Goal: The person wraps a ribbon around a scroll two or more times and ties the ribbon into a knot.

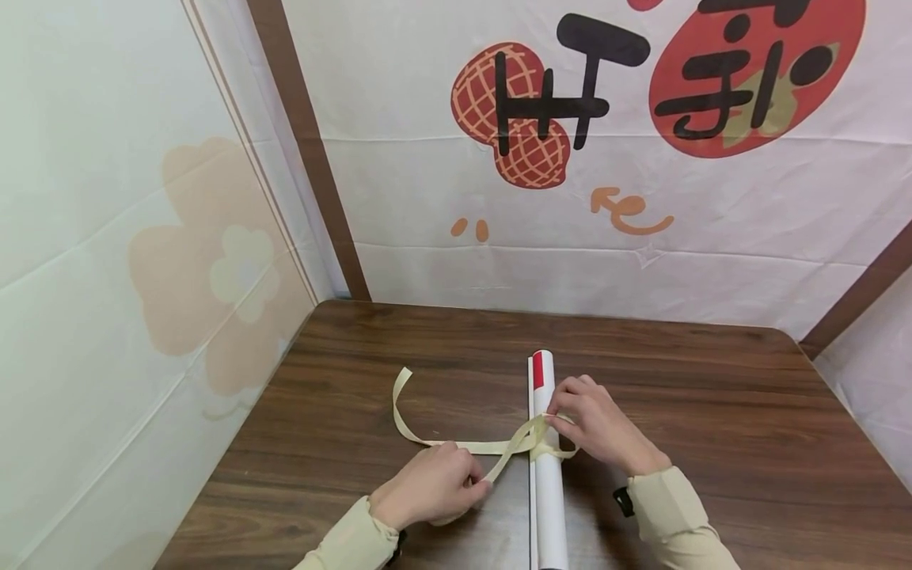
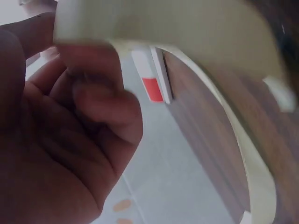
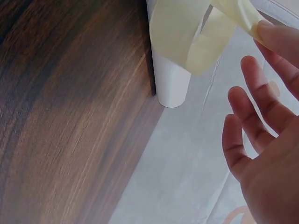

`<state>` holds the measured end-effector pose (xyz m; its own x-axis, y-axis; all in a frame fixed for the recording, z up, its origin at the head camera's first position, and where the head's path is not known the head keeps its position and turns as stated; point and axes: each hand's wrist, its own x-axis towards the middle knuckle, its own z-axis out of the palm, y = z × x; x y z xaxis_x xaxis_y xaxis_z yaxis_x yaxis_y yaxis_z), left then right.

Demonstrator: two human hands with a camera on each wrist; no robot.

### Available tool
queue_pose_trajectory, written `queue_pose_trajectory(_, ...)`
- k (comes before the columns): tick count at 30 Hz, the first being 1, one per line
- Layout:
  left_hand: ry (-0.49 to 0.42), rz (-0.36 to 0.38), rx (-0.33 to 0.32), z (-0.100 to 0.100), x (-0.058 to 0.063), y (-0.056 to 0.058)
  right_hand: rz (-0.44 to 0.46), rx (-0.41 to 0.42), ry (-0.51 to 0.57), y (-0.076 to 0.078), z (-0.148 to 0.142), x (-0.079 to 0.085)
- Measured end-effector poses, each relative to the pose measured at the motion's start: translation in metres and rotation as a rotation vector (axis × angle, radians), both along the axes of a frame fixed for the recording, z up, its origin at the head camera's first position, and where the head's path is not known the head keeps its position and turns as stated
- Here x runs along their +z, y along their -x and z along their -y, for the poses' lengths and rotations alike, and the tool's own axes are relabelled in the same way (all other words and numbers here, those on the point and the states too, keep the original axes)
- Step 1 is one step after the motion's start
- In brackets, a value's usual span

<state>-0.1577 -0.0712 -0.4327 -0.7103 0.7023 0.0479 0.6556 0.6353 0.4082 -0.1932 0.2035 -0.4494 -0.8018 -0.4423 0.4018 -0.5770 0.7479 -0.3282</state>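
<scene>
A rolled white paper tube (image 1: 549,507) with a red patch near its far end lies lengthwise on the table. Around its middle goes a pale yellow ribbon (image 1: 477,447), crossed over itself on top, one loose tail curling away to the left. My left hand (image 1: 435,483), left of the roll, pinches one length of the ribbon; in the left wrist view that ribbon (image 2: 163,28) passes broad and close across the fingers. Just right of the roll, my right hand (image 1: 594,419) pinches another part of the ribbon (image 3: 240,16) between thumb and index finger, the other fingers spread.
The brown wood-grain table (image 1: 342,380) has rounded far corners. Behind it hangs a white printed cloth (image 1: 413,174) with red and black figures, and another cloth (image 1: 93,317) with a pale flower stands along the left side.
</scene>
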Motion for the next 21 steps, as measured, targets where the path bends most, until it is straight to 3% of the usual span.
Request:
queue_pose_trajectory(12,-0.161,0.531,0.012,-0.009,-0.004,-0.019,-0.039,0.018,-0.016,0.001,-0.003,0.002)
queue_pose_trajectory(15,-0.196,0.627,-0.002,-0.014,-0.005,-0.025,-0.041,0.019,-0.017,0.001,-0.004,0.003)
queue_pose_trajectory(21,-0.256,0.748,-0.029,-0.027,-0.012,-0.036,-0.029,0.014,-0.029,0.000,-0.006,0.005)
